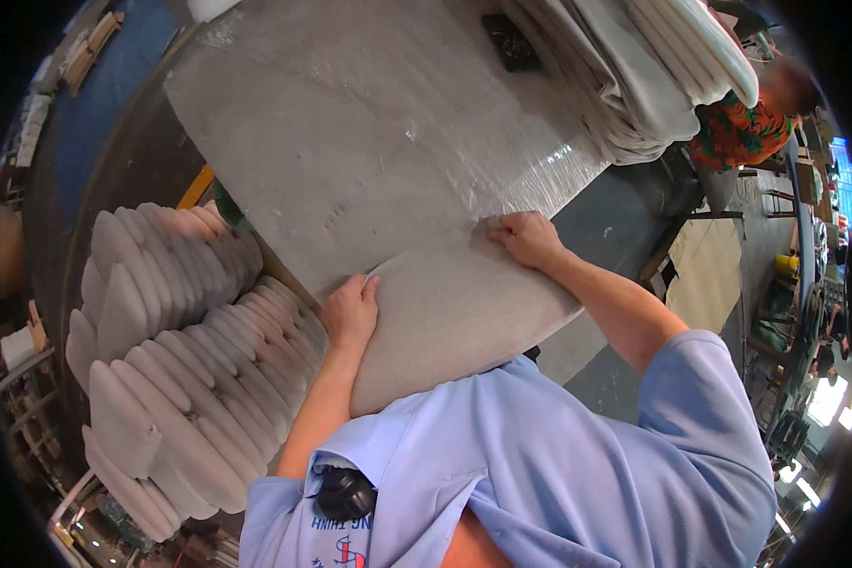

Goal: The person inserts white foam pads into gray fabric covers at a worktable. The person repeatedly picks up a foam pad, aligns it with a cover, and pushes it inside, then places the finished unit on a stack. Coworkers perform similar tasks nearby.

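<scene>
A light grey fabric-covered cushion (454,317) lies at the near edge of the table, up against my body. At its far left corner, my left hand (352,310) is closed on the cushion's edge, thumb toward the fabric. My right hand (528,239) pinches the far right corner with bent fingers. Between the two hands the far edge of the cushion runs across the plastic-covered tabletop (322,161). The undersides of both hands' grips are hidden.
Stacked grey cushions (180,379) stand in rows at the left. Folded grey fabric covers (625,76) pile at the table's far right, beside a small black object (509,43). A person in an orange patterned shirt (743,133) is beyond them. Flat cardboard (705,275) lies at right.
</scene>
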Demonstrator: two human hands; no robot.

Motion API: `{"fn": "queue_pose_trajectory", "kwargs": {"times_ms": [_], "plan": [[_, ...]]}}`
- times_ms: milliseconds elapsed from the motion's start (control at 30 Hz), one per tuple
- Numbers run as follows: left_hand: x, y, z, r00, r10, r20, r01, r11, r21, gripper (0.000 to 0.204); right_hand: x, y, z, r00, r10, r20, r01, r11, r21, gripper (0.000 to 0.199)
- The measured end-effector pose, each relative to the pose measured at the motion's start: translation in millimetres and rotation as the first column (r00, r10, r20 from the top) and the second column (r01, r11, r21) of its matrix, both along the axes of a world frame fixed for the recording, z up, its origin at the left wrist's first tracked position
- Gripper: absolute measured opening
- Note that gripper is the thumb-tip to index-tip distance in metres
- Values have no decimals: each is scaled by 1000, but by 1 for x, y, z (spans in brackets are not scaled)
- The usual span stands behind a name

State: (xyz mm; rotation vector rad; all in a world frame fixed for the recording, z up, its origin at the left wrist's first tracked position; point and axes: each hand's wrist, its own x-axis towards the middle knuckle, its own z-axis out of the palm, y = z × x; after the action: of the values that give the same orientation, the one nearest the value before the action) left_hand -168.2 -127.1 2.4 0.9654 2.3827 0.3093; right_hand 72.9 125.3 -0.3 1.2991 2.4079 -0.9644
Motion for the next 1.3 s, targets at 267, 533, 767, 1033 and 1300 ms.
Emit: {"fn": "queue_pose_trajectory", "kwargs": {"times_ms": [267,533,767,1033,1300], "plan": [[-40,-47,76,971,-129,203,47,929,367,21,10,10,87,945,207,-254,-277,919,-280,60],[27,-92,105,975,-19,220,-87,884,459,35,6,-79,145,676,662,-322,-678,731,79,78],[21,-52,125,928,-258,-269,363,783,504,46,-85,-117,143,585,805,-97,-777,591,217,58],[4,-63,111,915,-267,-302,382,816,435,74,-33,-50,142,707,706,-49,-695,706,137,63],[-4,-79,93,937,-209,-279,346,654,673,68,41,-9,130,772,580,-261,-543,815,203,60]]}}
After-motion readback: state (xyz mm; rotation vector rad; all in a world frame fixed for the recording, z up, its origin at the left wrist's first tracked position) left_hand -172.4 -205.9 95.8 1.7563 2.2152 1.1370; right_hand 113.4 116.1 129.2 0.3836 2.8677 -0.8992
